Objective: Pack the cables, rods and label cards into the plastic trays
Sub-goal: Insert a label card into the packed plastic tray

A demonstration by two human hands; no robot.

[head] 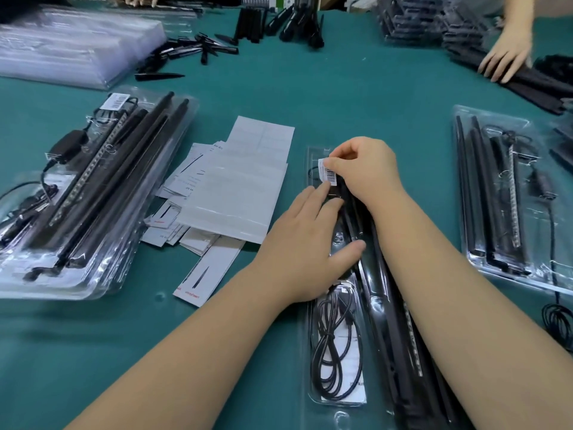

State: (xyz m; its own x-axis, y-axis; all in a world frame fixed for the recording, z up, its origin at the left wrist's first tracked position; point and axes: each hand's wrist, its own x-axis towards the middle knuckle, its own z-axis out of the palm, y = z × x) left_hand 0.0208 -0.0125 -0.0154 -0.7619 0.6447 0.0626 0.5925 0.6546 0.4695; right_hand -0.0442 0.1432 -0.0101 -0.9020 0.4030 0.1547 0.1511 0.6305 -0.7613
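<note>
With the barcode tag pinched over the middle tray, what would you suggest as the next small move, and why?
Probably tuck the barcode tag down into the tray. The right hand pinches it above the tray's far end, the left hand steadies the rods, and the coiled cable already lies in its compartment.

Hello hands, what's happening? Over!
Right hand pinching barcode label. Left hand flat, pressing on tray. Coiled cable and rods in. Nothing blocking.

Both forearms hide much of the centre tray (313, 352); its near end is cut off
</note>
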